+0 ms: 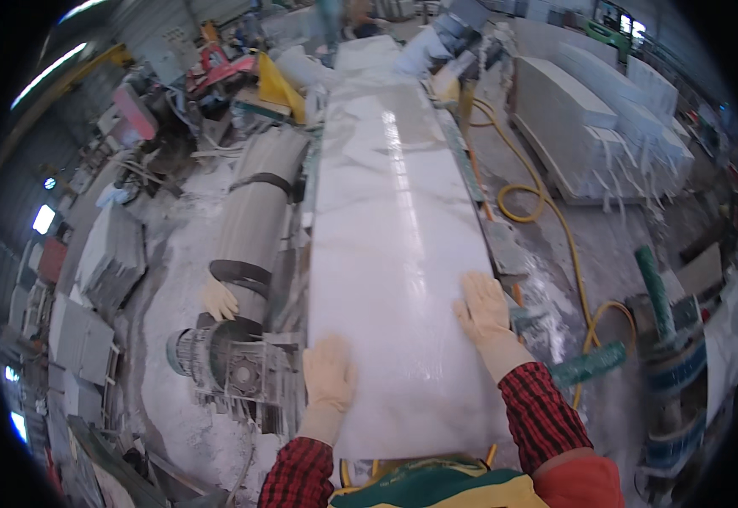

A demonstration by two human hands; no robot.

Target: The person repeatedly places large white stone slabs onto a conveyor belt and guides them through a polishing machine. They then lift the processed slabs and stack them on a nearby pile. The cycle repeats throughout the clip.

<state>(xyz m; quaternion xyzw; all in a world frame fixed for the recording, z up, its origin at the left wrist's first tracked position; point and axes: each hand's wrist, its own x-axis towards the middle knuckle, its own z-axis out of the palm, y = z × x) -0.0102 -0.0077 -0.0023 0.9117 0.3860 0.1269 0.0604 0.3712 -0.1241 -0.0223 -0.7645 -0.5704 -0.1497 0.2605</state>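
Note:
A long, glossy white stone slab stretches away from me, with grey-beige veining toward its far part and a streak of reflected light. My left hand, in a cream rubber glove, lies flat on the slab by its near left edge. Farther along, at the right edge, my right hand in a matching glove rests on the surface with its fingers stretched out. Neither hand grips anything. A loose cream glove lies left of the slab, beside a dusty electric motor.
A grey roller wrapped with dark bands runs along the slab's left side. Yellow hose coils over the wet floor at right. Stone blocks stand at far right, more stacked slabs at left. A green pipe juts out near my right forearm.

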